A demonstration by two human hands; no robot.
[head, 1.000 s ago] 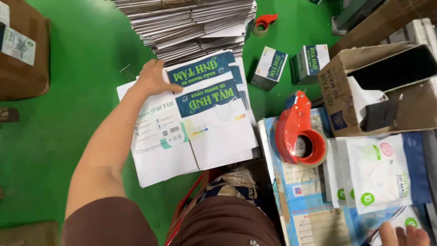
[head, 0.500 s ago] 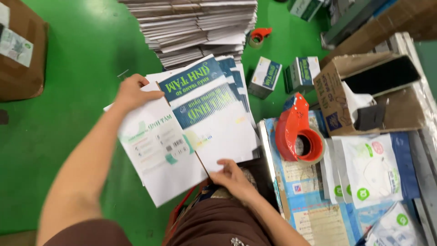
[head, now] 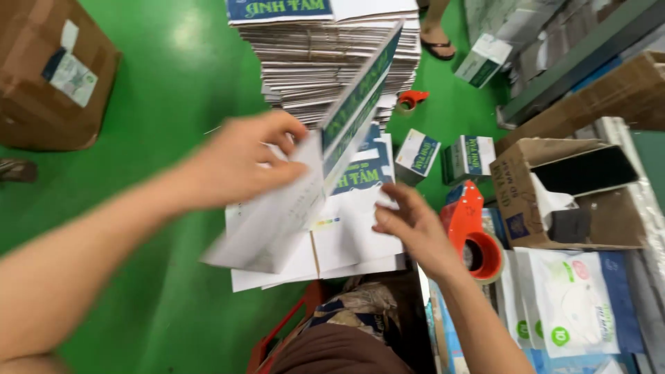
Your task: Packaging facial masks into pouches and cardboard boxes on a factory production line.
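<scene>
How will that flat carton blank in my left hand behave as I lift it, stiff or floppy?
Probably fairly stiff: the carton blank holds a straight edge while the left hand lifts one side. Likely light, pinched by fingertips only. It may hinge along its creases, so the right hand steadying helps.

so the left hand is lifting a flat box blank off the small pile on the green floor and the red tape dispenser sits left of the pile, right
Not quite. The left hand does lift a flat box blank off the small pile on the green floor, but the red tape dispenser sits right of the pile, beside the right hand. The head view shows it.
</scene>
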